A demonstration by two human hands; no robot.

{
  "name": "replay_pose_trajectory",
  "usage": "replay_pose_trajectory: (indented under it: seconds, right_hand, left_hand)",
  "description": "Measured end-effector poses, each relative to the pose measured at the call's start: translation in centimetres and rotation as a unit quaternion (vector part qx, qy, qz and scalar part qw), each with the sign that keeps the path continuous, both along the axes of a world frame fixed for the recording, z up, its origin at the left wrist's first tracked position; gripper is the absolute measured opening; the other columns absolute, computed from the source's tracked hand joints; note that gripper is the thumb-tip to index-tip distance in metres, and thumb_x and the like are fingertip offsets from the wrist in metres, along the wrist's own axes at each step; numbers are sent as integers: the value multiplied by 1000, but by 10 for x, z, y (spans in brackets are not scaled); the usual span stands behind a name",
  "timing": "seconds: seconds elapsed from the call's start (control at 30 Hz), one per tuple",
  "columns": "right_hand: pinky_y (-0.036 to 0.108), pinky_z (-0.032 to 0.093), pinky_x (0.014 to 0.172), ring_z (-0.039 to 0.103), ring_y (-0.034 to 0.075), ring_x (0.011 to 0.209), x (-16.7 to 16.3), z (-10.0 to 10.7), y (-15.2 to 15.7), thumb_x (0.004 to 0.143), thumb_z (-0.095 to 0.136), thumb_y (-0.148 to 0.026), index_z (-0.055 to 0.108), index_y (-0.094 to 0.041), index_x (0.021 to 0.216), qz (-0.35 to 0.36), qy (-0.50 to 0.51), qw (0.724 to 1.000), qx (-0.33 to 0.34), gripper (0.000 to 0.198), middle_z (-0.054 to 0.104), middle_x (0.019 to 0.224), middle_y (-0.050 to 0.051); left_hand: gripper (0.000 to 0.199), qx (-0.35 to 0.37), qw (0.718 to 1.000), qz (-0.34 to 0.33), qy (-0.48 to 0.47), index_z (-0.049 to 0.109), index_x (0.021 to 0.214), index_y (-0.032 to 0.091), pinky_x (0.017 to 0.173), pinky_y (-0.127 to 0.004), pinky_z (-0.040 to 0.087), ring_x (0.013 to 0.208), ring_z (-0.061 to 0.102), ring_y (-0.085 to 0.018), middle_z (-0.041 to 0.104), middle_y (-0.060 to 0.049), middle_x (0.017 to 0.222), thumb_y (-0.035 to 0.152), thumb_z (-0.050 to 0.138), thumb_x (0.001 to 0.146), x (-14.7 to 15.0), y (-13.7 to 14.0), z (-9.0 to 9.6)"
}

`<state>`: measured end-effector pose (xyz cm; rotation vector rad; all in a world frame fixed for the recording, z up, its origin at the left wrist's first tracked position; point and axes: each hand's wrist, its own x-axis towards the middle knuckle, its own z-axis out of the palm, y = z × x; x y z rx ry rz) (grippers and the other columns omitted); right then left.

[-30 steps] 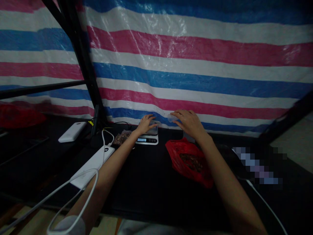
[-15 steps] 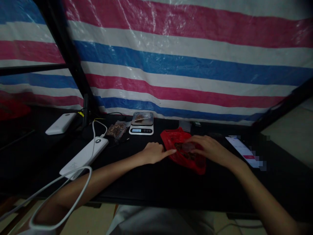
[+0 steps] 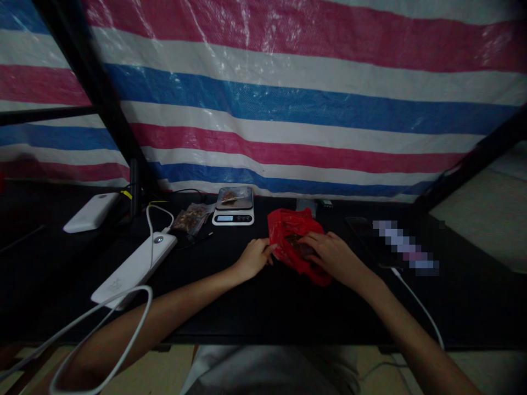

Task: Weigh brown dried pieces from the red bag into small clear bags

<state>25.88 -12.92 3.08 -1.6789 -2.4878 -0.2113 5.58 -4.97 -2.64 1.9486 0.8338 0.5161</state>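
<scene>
A red plastic bag (image 3: pixel 284 222) lies open on the black table, with dark brown dried bits (image 3: pixel 293 239) inside it. My left hand (image 3: pixel 255 259) is closed on the bag's left edge, thumb and fingers pinched together. Over the bag's mouth, my right hand (image 3: pixel 331 253) reaches in from the right with its fingers curled down. Beneath those fingers is a small, dull, see-through thing (image 3: pixel 305 249), too dark and too covered to name. Behind the bag stands a white digital scale (image 3: pixel 233 218), bearing a small clear bag of brown bits (image 3: pixel 234 196).
Left of the scale lies a clear bag of dried brown pieces (image 3: pixel 191 218). A white power bank (image 3: pixel 134 269) with a looping white cable (image 3: pixel 148 307) is by my left arm; another white device (image 3: pixel 91 212) sits farther left. At right is a phone (image 3: pixel 366 236), partly blurred out.
My left hand's pointing finger has drawn back to the bag's edge and closed there. My right hand has sunk deeper into the bag's mouth. The view has shifted slightly.
</scene>
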Motion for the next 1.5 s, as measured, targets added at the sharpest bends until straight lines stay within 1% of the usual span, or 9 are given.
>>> replay_pose_trajectory:
  seconds: [0.2,0.37,0.53,0.87,1.03,1.17,1.27,1.37,1.5]
  right_hand:
    - [34,39,80,57,19,95,-12,-12,7,77,51,-10,54,-22,106,-16,47,999,21,33,61,107,6]
    - [33,40,77,58,19,93,-10,-17,12,76,52,-10,52,-25,112,-29,109,994,-3,40,61,109,4]
    - [30,41,72,60,16,80,-7,-24,19,73,54,-11,55,-26,112,-58,190,979,-39,41,65,97,2]
    - [25,42,63,58,13,67,-3,-44,32,68,56,-16,60,-21,105,-70,428,890,-142,38,65,82,1]
    - [25,43,59,56,13,61,-3,-40,33,64,62,-25,60,-17,104,-62,519,836,-170,40,65,75,2]
    - [23,43,54,55,11,58,-4,-33,31,66,63,-28,60,-17,105,-58,550,816,-168,41,66,79,3]
    - [23,43,54,55,11,58,-3,-32,30,67,63,-29,60,-18,106,-58,556,813,-161,41,66,85,4]
    - [25,45,59,58,13,65,-1,-35,31,68,64,-33,59,-20,106,-59,558,815,-143,41,66,95,5]
    - [27,46,63,59,15,69,1,-36,32,69,63,-35,57,-19,109,-77,541,828,-123,44,66,89,4]
  left_hand:
    - [45,-176,958,63,-219,60,78,13,62,-29,50,66,61,-16,64,-5,73,57,52,72,9,-7,-17]
    - [41,-201,927,85,-306,63,82,14,71,-31,50,74,60,-17,64,-4,80,52,61,68,11,-8,-18]
    - [41,-224,906,88,-349,64,82,12,79,-32,46,78,59,-18,65,-4,81,49,66,64,14,-4,-18]
    - [35,-276,881,63,-380,63,86,12,85,-33,41,90,57,-21,65,-5,85,39,68,64,18,-4,-21]
    - [32,-282,878,55,-382,62,87,12,84,-32,41,90,57,-21,65,-5,82,36,66,66,17,-5,-19]
    - [27,-299,880,61,-363,60,84,12,79,-31,42,82,58,-19,63,-5,78,33,63,67,15,-7,-18]
    - [21,-272,889,96,-357,56,83,14,76,-29,42,77,56,-15,59,-2,78,26,62,66,13,-9,-19]
    - [24,-188,900,181,-348,50,88,18,76,-26,41,76,52,-12,55,0,85,18,58,66,9,-11,-19]
    - [29,-73,911,263,-309,45,98,19,80,-27,40,85,47,-13,46,-3,100,14,51,70,4,-13,-16]
